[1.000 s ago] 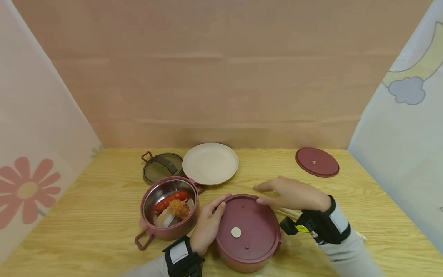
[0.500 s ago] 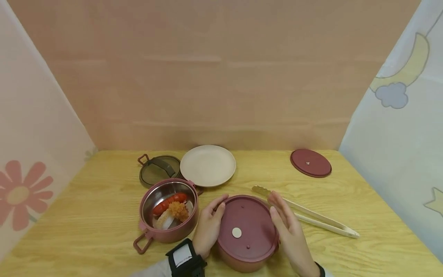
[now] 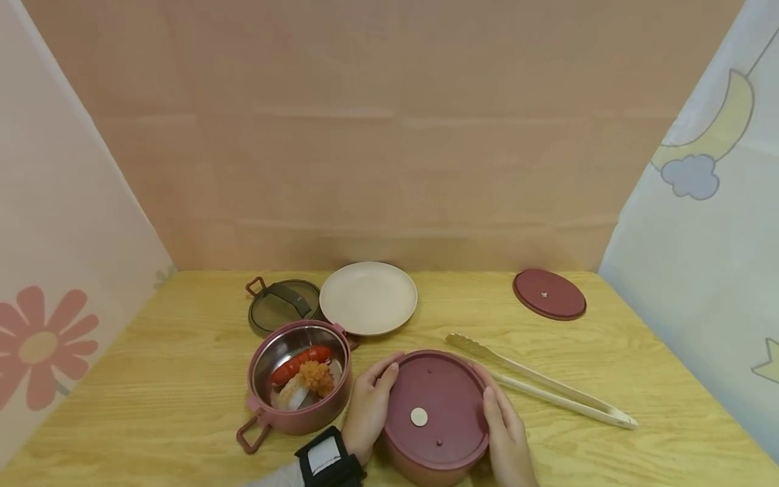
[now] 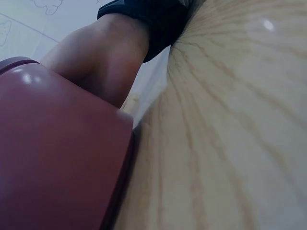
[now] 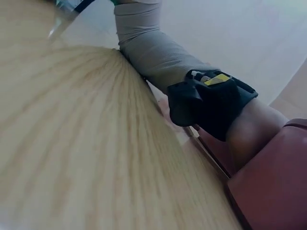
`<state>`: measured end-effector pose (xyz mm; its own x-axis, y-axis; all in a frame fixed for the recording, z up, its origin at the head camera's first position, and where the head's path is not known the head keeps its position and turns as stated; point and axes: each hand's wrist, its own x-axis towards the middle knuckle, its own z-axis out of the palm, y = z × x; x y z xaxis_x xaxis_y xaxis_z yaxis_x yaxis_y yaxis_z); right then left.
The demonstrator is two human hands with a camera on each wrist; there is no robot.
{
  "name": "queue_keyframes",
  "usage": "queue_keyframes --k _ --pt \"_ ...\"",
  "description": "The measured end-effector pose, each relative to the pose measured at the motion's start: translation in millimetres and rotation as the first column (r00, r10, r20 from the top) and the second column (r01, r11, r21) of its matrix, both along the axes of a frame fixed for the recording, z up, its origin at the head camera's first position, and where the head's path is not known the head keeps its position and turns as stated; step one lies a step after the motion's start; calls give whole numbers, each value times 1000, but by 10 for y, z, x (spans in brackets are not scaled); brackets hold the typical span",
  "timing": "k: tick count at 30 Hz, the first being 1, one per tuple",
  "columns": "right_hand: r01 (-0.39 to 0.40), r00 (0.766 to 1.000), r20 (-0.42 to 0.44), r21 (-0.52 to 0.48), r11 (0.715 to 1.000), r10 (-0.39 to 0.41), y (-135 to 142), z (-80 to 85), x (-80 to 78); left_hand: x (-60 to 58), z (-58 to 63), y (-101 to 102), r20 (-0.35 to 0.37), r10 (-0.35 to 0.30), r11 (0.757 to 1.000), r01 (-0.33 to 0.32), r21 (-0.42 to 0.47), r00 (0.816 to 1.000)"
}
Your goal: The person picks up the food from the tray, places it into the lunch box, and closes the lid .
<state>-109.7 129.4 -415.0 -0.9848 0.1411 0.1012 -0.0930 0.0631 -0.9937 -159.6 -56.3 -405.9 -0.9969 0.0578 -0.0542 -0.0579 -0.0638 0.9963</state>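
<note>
A round maroon lidded pot [image 3: 453, 412] with a cream button on its lid stands on the table in front of me. My left hand [image 3: 367, 412] holds its left side, thumb by the rim. On the other side my right hand [image 3: 506, 429] wraps round it, thumb along the rim and fingers partly hidden behind. In the left wrist view the pot's smooth wall [image 4: 57, 143] fills the left, with a hand and black wristband beyond. The right wrist view has the pot wall [image 5: 273, 191] at lower right, against the opposite hand and sleeve.
Left of the hands stands an open pink pot [image 3: 304, 419] holding a sausage [image 3: 298, 365] and fried food [image 3: 316, 379]. Behind it lie a dark glass lid [image 3: 274, 314] and a cream plate [image 3: 369, 297]. Tongs [image 3: 548, 399] lie at right; a maroon disc-shaped lid [image 3: 550, 295] sits farther back.
My right hand has come down from above the pot's far right edge to grip its right side, uncovering the tongs. The left hand stays on the pot's left side.
</note>
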Motion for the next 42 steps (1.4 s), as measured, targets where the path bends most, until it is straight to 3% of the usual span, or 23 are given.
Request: queue_keyframes --k 5,11,14,21,29,35,40,42 --pt "-43 998 54 65 997 39 120 -50 27 1 -11 19 28 -21 1000 20 21 999" --pt "-62 998 24 121 991 59 192 -134 26 -16 -26 7 25 -7 1000 7 15 1000" --pt "-28 999 39 114 993 24 183 -144 13 -16 -27 1 15 6 1000 -7 12 1000" --pt "79 982 167 84 993 -93 155 -90 5 -19 -27 -3 38 -4 1000 4 3 999" --pt "159 957 232 71 985 -171 83 -48 2 -11 -57 -29 30 -78 991 74 108 997" --pt "120 959 262 -26 992 -109 86 -95 -17 -19 -54 -39 53 -77 991 71 113 996" --pt "22 960 280 -97 995 6 125 -150 -7 -45 -58 -49 75 -84 992 76 98 994" --pt "-28 966 250 -138 990 62 125 -160 -3 -51 -65 -50 69 -87 992 80 101 994"
